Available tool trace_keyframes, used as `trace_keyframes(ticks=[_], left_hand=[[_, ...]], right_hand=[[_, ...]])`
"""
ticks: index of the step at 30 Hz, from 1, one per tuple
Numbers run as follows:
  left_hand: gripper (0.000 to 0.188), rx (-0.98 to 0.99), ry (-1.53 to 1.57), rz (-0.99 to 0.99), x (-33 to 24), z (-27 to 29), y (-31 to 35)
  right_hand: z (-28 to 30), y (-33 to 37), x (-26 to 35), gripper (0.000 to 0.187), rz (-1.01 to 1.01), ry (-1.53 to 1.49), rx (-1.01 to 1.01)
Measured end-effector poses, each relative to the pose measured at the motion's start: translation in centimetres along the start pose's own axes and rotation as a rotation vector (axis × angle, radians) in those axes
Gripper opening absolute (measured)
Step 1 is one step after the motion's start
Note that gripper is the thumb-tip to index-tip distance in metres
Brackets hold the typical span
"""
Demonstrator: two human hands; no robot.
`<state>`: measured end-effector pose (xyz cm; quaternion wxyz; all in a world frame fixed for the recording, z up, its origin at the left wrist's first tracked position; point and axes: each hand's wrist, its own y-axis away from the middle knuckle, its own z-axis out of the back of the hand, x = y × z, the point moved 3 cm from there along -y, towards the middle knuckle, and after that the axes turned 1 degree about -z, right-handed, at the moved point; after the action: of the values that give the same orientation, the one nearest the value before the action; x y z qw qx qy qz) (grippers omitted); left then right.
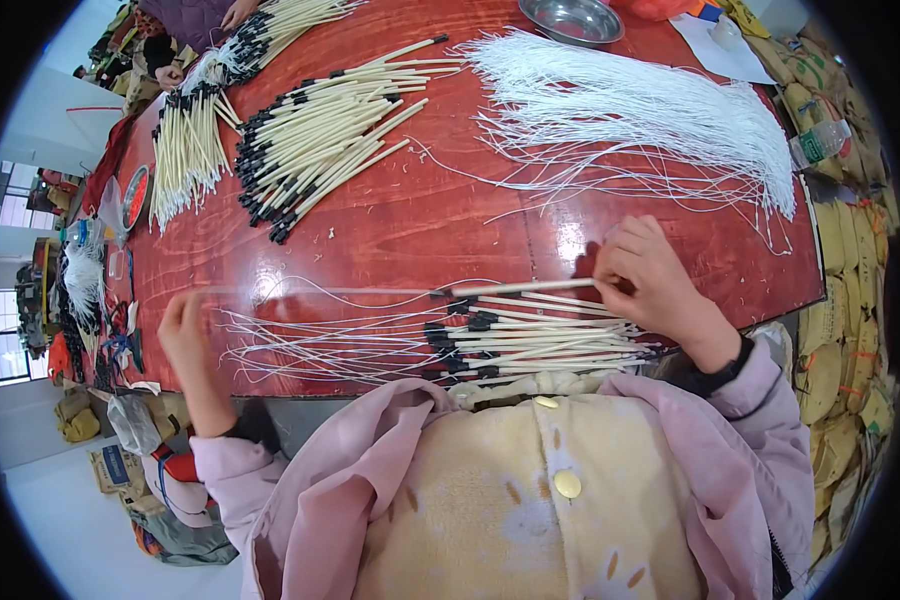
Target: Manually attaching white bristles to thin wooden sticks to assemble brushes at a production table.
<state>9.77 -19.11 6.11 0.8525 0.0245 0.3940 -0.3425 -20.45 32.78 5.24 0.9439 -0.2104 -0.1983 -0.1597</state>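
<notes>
My right hand (pixel 645 275) is closed around one end of a pale, thin stick with a black tip (pixel 530 287), held level over the table. A white string (pixel 320 291) runs left from that tip, drawn nearly straight and slightly blurred. Its far end is pinched in the fingers of my left hand (pixel 183 325), near the table's left side. Below the stretched string lies a pile of similar black-tipped sticks (pixel 540 335), close to the front edge. Loose white strings (pixel 310 345) trail leftward from them.
A heap of black-tipped sticks (pixel 330 130) lies farther back on the red table (pixel 400 235). A large bundle of white strings (pixel 650 110) is at the back right, near a metal bowl (pixel 572 20). Another person's hand (pixel 169 77) rests by stringed sticks (pixel 188 145) at the far left.
</notes>
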Motion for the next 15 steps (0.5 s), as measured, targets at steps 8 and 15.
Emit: trace_keyframes(ticks=[8, 15], left_hand=[[0.022, 0.122, -0.325, -0.011, 2.4, 1.9, 3.4], [0.027, 0.543, 0.013, -0.461, -18.5, -18.6, 4.8]], right_hand=[[3.2, 3.4, 1.3, 0.027, -0.122, -0.205, 0.224], [1.8, 1.7, 0.9, 0.043, -0.079, -0.023, 0.122]])
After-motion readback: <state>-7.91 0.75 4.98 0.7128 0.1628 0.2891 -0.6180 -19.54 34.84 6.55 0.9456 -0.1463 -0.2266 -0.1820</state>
